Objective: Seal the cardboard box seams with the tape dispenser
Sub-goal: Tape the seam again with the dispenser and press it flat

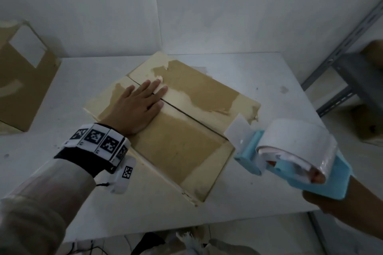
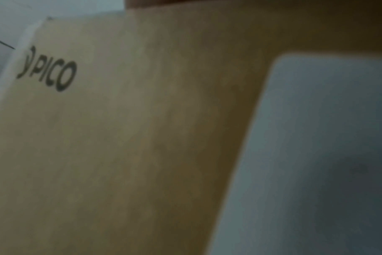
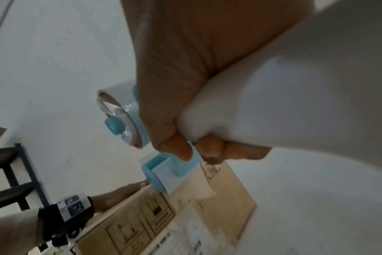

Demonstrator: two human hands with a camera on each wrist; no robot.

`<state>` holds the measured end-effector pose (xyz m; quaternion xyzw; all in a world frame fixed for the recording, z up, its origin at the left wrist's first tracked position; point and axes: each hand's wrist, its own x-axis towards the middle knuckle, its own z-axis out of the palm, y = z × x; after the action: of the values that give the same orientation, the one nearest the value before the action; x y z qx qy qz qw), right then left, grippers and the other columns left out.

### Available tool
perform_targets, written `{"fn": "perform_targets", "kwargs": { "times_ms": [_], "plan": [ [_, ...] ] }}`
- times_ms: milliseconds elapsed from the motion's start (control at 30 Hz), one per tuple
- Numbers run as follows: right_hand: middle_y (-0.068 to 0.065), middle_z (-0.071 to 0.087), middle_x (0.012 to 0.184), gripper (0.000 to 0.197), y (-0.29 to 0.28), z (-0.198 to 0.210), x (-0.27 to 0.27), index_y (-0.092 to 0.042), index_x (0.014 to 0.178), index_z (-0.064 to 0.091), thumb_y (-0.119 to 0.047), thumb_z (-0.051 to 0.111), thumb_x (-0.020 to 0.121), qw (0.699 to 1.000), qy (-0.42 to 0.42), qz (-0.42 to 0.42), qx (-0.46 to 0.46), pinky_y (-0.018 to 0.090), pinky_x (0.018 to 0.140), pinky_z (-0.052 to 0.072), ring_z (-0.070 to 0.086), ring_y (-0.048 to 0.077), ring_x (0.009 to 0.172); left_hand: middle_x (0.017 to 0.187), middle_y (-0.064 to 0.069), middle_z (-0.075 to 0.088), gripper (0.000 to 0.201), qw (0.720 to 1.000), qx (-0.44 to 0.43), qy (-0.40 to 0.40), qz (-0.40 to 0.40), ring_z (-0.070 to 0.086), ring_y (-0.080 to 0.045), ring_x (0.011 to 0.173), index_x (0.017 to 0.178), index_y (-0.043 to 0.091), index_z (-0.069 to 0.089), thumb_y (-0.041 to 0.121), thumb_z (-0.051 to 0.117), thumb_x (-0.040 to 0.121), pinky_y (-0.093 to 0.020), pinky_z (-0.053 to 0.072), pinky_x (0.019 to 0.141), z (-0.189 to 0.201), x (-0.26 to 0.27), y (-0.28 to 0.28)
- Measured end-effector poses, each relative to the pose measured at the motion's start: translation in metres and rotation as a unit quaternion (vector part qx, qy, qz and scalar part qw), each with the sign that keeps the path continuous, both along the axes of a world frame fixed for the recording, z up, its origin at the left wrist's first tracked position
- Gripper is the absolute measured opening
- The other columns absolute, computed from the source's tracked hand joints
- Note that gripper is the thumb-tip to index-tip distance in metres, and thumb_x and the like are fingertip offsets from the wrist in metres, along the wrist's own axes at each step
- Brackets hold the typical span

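Note:
A brown cardboard box [image 1: 182, 138] lies on the white table [image 1: 259, 72], its two top flaps meeting at a centre seam [image 1: 186, 115]. My left hand [image 1: 136, 103] lies flat on the flaps, fingers straight across the far end of the seam. My right hand [image 1: 335, 203] grips the handle of a light blue tape dispenser [image 1: 298, 161] with a white tape roll [image 1: 294, 141]; it hangs in the air just past the box's right corner. In the right wrist view my fingers [image 3: 218, 150] curl round the dispenser [image 3: 164, 174] above the box [image 3: 207, 207]. The left wrist view shows only the box's side [image 2: 131, 138], printed "PICO".
A second cardboard box [image 1: 22, 80] with a white label stands at the table's left edge. A grey metal shelf rack [image 1: 352, 76] is on the right, beyond the table. White walls close off the back. The table's front edge [image 1: 186, 227] is near my body.

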<state>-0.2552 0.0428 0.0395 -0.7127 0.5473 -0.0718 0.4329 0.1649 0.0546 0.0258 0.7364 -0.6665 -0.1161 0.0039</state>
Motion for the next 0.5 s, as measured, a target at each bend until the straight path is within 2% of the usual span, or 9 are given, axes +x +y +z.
{"fn": "perform_targets", "kwargs": {
  "times_ms": [33, 67, 133, 167, 233, 300, 333, 433, 500],
  "plan": [
    [-0.019, 0.062, 0.052, 0.022, 0.002, 0.0, 0.003, -0.018, 0.059, 0.056, -0.016, 0.078, 0.055, 1.0, -0.017, -0.015, -0.011, 0.008, 0.042, 0.039, 0.055, -0.001, 0.043, 0.157, 0.009, -0.003, 0.068, 1.0, -0.005, 0.002, 0.0, -0.001, -0.011, 0.145, 0.146, 0.034, 0.005, 0.054, -0.001, 0.082, -0.037, 0.002, 0.116, 0.001, 0.0, 0.0],
    [-0.016, 0.059, 0.044, 0.024, 0.004, 0.001, 0.005, -0.012, 0.054, 0.052, -0.005, 0.074, 0.059, 0.999, -0.04, -0.021, -0.014, 0.007, 0.037, 0.035, 0.053, 0.0, 0.038, 0.157, 0.008, -0.001, 0.072, 1.0, -0.011, 0.008, 0.002, 0.0, -0.012, 0.145, 0.147, 0.033, 0.008, 0.057, -0.003, 0.079, -0.038, 0.003, 0.116, 0.001, -0.001, 0.0],
    [-0.012, 0.058, 0.041, 0.033, 0.008, 0.0, 0.013, -0.012, 0.056, 0.051, 0.014, 0.069, 0.065, 0.998, -0.048, -0.032, -0.026, 0.009, 0.035, 0.034, 0.052, 0.002, 0.036, 0.158, 0.004, 0.001, 0.075, 0.999, -0.029, 0.021, 0.013, 0.001, -0.015, 0.145, 0.147, 0.031, 0.01, 0.058, -0.002, 0.078, -0.042, 0.001, 0.116, 0.005, -0.007, 0.002],
    [-0.013, 0.059, 0.043, 0.035, 0.009, -0.003, 0.015, -0.012, 0.056, 0.051, 0.018, 0.068, 0.065, 0.998, -0.05, -0.03, -0.033, 0.009, 0.035, 0.035, 0.052, 0.002, 0.037, 0.158, 0.002, -0.001, 0.075, 0.999, -0.036, 0.027, 0.011, -0.002, -0.016, 0.145, 0.147, 0.031, 0.008, 0.06, -0.001, 0.078, -0.045, -0.001, 0.115, 0.008, -0.015, 0.004],
    [-0.014, 0.06, 0.044, 0.039, 0.009, -0.009, 0.022, -0.012, 0.047, 0.045, 0.011, 0.07, 0.066, 0.996, -0.07, -0.047, -0.035, 0.009, 0.036, 0.035, 0.053, 0.001, 0.039, 0.154, 0.006, -0.014, 0.085, 0.998, -0.022, 0.054, -0.03, -0.013, -0.014, 0.143, 0.144, 0.035, -0.007, 0.076, -0.004, 0.07, -0.049, -0.008, 0.113, 0.013, -0.038, 0.012],
    [-0.013, 0.059, 0.045, 0.029, 0.011, -0.012, 0.038, -0.005, 0.053, 0.046, -0.01, 0.073, 0.062, 0.993, -0.102, -0.035, -0.045, 0.008, 0.037, 0.035, 0.053, 0.0, 0.04, 0.144, 0.011, -0.03, 0.101, 0.994, 0.032, 0.05, -0.087, -0.028, -0.01, 0.135, 0.135, 0.036, -0.024, 0.089, -0.015, 0.049, -0.05, -0.015, 0.11, 0.018, -0.067, 0.022],
    [-0.014, 0.059, 0.046, 0.028, 0.012, -0.013, 0.049, -0.004, 0.055, 0.047, -0.014, 0.073, 0.06, 0.992, -0.113, -0.029, -0.046, 0.007, 0.037, 0.035, 0.053, 0.0, 0.041, 0.141, 0.01, -0.034, 0.107, 0.992, 0.056, 0.032, -0.11, -0.032, -0.011, 0.132, 0.134, 0.035, -0.028, 0.091, -0.014, 0.044, -0.051, -0.017, 0.11, 0.019, -0.078, 0.026],
    [-0.023, 0.059, 0.048, 0.034, 0.005, -0.025, 0.082, -0.012, 0.056, 0.044, 0.008, 0.069, 0.069, 0.991, -0.122, -0.023, -0.043, 0.007, 0.041, 0.037, 0.055, -0.004, 0.046, 0.143, 0.005, -0.036, 0.124, 0.984, 0.086, -0.056, -0.143, -0.035, -0.017, 0.128, 0.141, 0.025, -0.026, 0.093, 0.011, 0.045, -0.055, -0.012, 0.11, 0.01, -0.084, 0.029],
    [-0.019, 0.059, 0.047, 0.035, 0.0, -0.03, 0.1, -0.015, 0.056, 0.043, 0.007, 0.067, 0.071, 0.99, -0.135, -0.015, -0.03, 0.008, 0.041, 0.037, 0.054, -0.001, 0.045, 0.145, 0.004, -0.033, 0.125, 0.987, 0.059, -0.084, -0.12, -0.031, -0.017, 0.132, 0.143, 0.021, -0.023, 0.093, 0.024, 0.052, -0.054, -0.008, 0.113, 0.003, -0.07, 0.024]
  ]
}}
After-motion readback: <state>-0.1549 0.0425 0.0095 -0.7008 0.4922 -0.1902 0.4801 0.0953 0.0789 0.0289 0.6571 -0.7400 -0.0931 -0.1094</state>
